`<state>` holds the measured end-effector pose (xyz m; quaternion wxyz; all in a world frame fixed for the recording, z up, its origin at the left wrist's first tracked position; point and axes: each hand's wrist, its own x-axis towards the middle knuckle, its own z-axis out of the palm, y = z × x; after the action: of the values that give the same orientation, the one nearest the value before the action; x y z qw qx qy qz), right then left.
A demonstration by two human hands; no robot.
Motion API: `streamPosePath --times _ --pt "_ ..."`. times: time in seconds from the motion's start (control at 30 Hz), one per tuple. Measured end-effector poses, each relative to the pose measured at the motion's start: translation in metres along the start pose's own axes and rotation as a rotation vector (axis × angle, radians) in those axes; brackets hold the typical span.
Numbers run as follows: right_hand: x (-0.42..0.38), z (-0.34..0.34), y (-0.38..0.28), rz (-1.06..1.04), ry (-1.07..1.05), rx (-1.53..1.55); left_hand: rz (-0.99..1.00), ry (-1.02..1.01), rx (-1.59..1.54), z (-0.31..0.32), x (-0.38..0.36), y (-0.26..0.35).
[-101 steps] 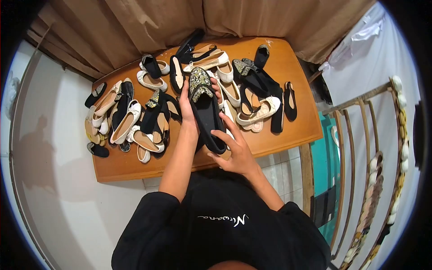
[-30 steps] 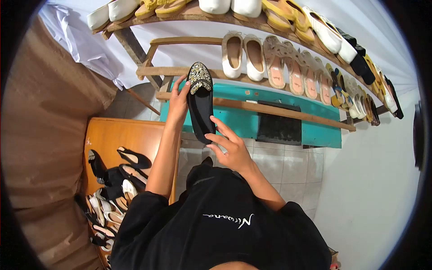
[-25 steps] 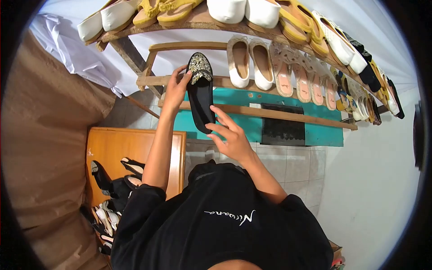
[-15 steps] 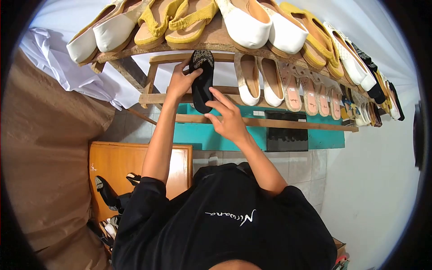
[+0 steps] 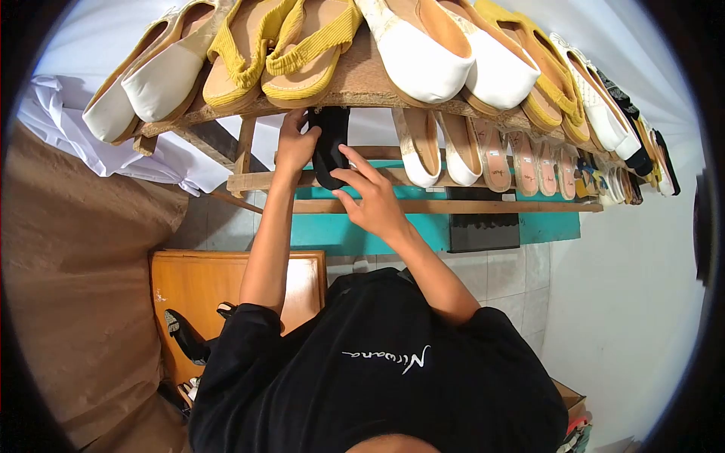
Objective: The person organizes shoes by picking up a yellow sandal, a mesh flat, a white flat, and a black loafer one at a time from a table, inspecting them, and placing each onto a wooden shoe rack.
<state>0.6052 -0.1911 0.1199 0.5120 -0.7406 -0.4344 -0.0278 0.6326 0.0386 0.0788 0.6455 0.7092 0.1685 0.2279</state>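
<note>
A black shoe [image 5: 329, 147] stands lengthwise at the lower rack shelf, its patterned toe end mostly hidden under the upper shelf. My left hand [image 5: 298, 143] grips its left side near the far end. My right hand [image 5: 368, 198] is at the near right side of the shoe, fingers bent and touching its edge, thumb apart from the fingers. To the right on the same lower shelf [image 5: 302, 180] sit white flats [image 5: 421, 160] and several clear-strapped pink sandals [image 5: 496, 166].
The upper shelf [image 5: 362, 83] holds white flats [image 5: 434, 72] and yellow sandals [image 5: 311, 75] just above my hands. Below are a teal board [image 5: 408, 234] and a black box [image 5: 485, 230]. An orange wooden panel [image 5: 200, 279] with black shoes [image 5: 185, 336] lies lower left; brown cloth [image 5: 75, 264] hangs left.
The upper shelf now appears larger and lower in view, covering the shoe's patterned toe. My left hand and the shoe have shifted slightly left; my right hand stays beside the shoe's near end.
</note>
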Motion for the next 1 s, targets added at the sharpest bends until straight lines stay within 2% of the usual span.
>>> streamPosePath --times 0.33,0.43,0.67,0.87,0.9,0.97,1.0 --pt "-0.002 -0.003 -0.002 -0.049 -0.075 -0.029 -0.049 -0.088 -0.058 0.002 -0.011 0.018" --pt "-0.003 -0.008 -0.009 0.011 -0.088 0.042 0.009 0.011 0.019 0.007 -0.034 0.045" --pt "-0.021 -0.027 -0.022 -0.061 -0.070 0.020 0.250 0.256 -0.132 0.022 -0.132 0.067" --pt "-0.064 -0.043 -0.035 -0.160 -0.067 -0.011 0.106 0.477 -0.429 0.050 -0.235 0.067" --pt "-0.072 -0.045 -0.037 -0.182 -0.107 0.024 0.147 0.489 -0.364 0.055 -0.246 0.050" --pt "-0.091 -0.046 -0.043 -0.118 -0.120 0.073 0.148 0.430 -0.396 0.064 -0.272 0.052" --pt "-0.102 -0.046 -0.046 -0.149 -0.187 0.117 0.145 0.397 -0.356 0.066 -0.286 0.054"
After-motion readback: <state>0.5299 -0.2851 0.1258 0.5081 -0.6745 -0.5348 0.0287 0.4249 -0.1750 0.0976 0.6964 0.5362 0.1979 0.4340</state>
